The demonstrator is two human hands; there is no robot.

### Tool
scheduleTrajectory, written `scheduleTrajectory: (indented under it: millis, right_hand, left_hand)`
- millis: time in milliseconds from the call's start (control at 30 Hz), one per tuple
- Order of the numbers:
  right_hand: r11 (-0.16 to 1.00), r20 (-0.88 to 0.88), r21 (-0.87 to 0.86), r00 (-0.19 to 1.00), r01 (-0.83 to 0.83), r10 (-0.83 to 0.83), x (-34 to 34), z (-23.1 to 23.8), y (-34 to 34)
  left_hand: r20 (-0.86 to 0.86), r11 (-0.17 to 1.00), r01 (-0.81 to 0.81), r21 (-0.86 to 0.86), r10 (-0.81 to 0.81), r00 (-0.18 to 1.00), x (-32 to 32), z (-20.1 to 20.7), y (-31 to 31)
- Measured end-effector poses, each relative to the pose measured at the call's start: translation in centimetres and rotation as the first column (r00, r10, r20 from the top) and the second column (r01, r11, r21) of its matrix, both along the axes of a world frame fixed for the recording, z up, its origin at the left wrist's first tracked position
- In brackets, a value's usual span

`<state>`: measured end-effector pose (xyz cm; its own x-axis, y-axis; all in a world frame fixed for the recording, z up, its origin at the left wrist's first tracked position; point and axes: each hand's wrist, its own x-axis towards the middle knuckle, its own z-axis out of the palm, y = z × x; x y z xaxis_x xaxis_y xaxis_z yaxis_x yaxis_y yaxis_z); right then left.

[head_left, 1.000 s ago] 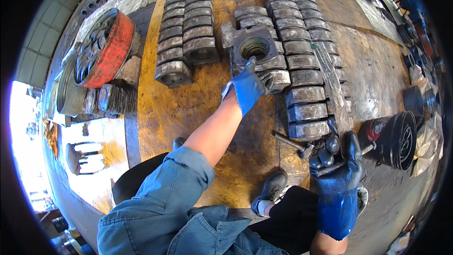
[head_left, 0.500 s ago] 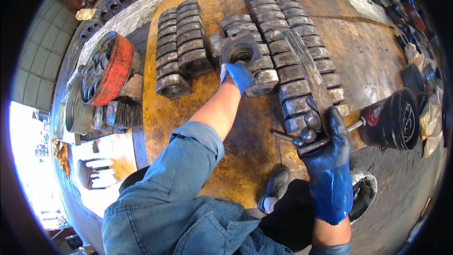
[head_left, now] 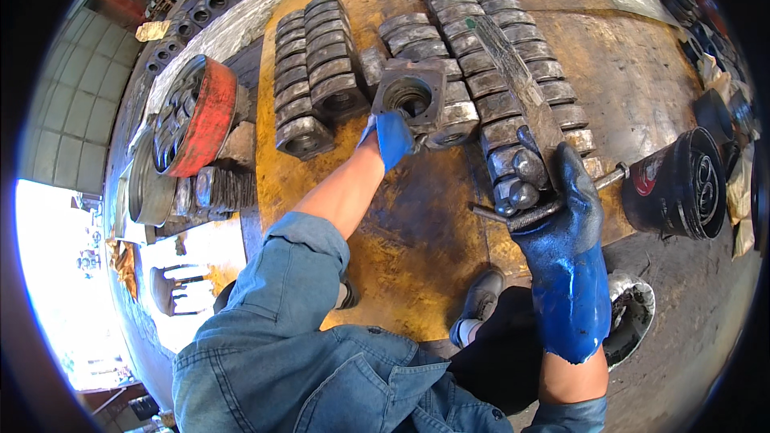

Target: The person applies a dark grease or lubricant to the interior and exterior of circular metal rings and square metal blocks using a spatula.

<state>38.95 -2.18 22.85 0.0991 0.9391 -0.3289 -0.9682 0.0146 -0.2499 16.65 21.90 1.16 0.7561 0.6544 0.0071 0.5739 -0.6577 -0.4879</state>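
Observation:
My left hand (head_left: 391, 140), in a blue glove, grips the near left edge of a square metal housing (head_left: 439, 95) with a round threaded-looking bore. Its fingertips are hidden by the housing, which is raised over a short group of similar blocks (head_left: 413, 32). My right hand (head_left: 561, 216), in a blue glove blackened at the fingers, is closed round a long flat strip (head_left: 517, 72), worn and grimy, which points up and away. The same hand also holds a metal rod (head_left: 607, 180) crosswise, both ends sticking out.
Two longer double rows of metal blocks (head_left: 327, 56) stand on the stained yellow floor sheet (head_left: 385, 252). At left is a red-rimmed drum (head_left: 212, 112) full of parts. A black bucket (head_left: 662, 188) stands at right, with a white-rimmed container (head_left: 642, 317) nearer me.
My left hand has drawn the housing slightly toward me and to the left. My right hand keeps its hold on the strip and rod. The whole view has shifted a little.

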Motion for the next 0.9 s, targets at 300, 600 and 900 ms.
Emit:
scheduleTrajectory:
  millis: [300,600,900]
  right_hand:
    - [0.996,0.082,-0.057,0.994,0.075,-0.07,-0.4,0.3,-0.9]
    - [0.999,0.014,-0.051,1.0,0.008,-0.007,-0.8,0.0,-0.9]
    - [0.989,0.214,-0.133,0.976,0.066,-0.036,-1.1,0.5,-1.0]
  left_hand:
    - [0.006,0.97,0.004,-0.242,-0.002,1.0,-6.7,-2.6,-6.0]
    - [-0.306,0.725,-0.367,-0.583,0.222,0.926,-20.1,-8.7,-5.5]
    - [-0.114,0.69,-0.427,-0.585,0.451,0.885,-12.0,-6.2,-10.6]
